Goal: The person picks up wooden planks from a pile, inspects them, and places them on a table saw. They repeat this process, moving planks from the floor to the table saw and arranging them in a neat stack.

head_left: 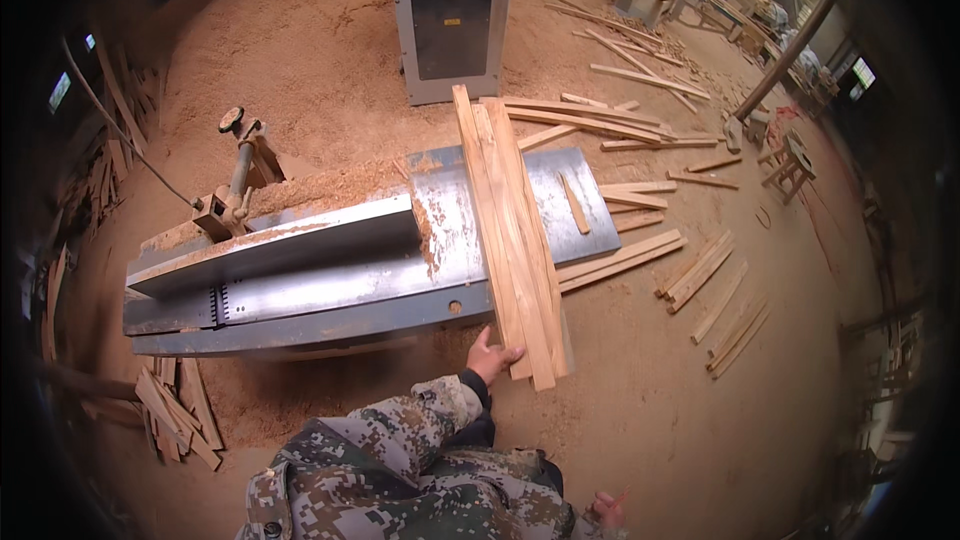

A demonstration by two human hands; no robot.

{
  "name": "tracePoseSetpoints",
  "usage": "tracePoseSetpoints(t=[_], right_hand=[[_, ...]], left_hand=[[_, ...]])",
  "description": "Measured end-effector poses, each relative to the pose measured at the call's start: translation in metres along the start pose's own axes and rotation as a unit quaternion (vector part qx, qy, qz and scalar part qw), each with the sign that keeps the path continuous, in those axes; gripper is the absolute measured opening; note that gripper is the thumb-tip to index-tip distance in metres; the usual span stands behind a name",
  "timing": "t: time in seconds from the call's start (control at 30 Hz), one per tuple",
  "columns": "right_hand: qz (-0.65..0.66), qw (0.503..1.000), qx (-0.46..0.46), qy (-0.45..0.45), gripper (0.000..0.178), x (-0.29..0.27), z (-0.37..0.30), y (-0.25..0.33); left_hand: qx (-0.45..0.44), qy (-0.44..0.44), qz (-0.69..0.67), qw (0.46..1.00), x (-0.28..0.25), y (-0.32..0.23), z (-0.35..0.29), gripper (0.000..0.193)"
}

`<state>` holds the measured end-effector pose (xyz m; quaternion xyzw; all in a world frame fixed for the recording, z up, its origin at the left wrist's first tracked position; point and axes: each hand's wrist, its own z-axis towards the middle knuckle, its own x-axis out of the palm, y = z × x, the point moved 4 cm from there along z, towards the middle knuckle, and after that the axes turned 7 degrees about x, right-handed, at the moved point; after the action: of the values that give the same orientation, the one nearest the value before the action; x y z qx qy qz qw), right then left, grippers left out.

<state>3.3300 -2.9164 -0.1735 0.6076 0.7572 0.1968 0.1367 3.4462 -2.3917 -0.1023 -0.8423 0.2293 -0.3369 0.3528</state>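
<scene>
Several long wooden strips (512, 240) lie side by side across the steel bed (455, 205) of a jointer, their near ends jutting past its front edge. At those near ends my left hand (490, 356) grips the leftmost strips, thumb apart and a fingertip on the wood; its other fingers are partly hidden. My right hand (607, 510) hangs low at the bottom edge, beside my camouflage jacket, away from the wood. It is small and blurred, so its fingers are hard to read. A short thin offcut (574, 203) rests on the bed to the right of the strips.
A long metal fence (275, 245) runs along the jointer's left part, with an adjusting post (240, 175) behind it. A grey machine cabinet (450, 25) stands beyond. Sawdust (290, 50) covers the floor. Loose strips (700, 270) lie right; more (180, 410) lie at lower left.
</scene>
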Motion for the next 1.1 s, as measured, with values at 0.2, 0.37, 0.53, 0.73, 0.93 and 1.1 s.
tracePoseSetpoints(t=[0.2,0.37,0.53,0.73,0.93,1.1], right_hand=[[0.005,0.999,0.032,-0.042,0.035,0.025,0.023,0.047],[-0.135,0.986,-0.027,0.092,0.035,0.018,0.057,0.071],[-0.053,0.998,-0.013,0.012,0.038,-0.004,0.102,0.105],[-0.061,0.998,-0.026,0.016,0.041,0.047,0.07,0.199],[-0.049,0.998,0.023,0.011,0.05,0.075,0.026,0.236],[-0.034,0.999,0.042,0.004,0.048,0.054,0.033,0.214]], left_hand=[[0.041,-0.059,-0.092,0.993,-0.035,-0.001,-0.02,0.111],[0.048,-0.065,-0.082,0.993,-0.085,-0.013,-0.04,0.109],[0.336,-0.203,0.49,0.778,-0.069,-0.06,-0.08,0.084],[0.265,-0.115,0.37,0.883,0.019,-0.028,-0.078,0.081],[0.215,-0.076,0.439,0.869,0.06,0.006,-0.049,0.079],[0.214,-0.078,0.429,0.874,0.065,0.003,-0.046,0.082]])
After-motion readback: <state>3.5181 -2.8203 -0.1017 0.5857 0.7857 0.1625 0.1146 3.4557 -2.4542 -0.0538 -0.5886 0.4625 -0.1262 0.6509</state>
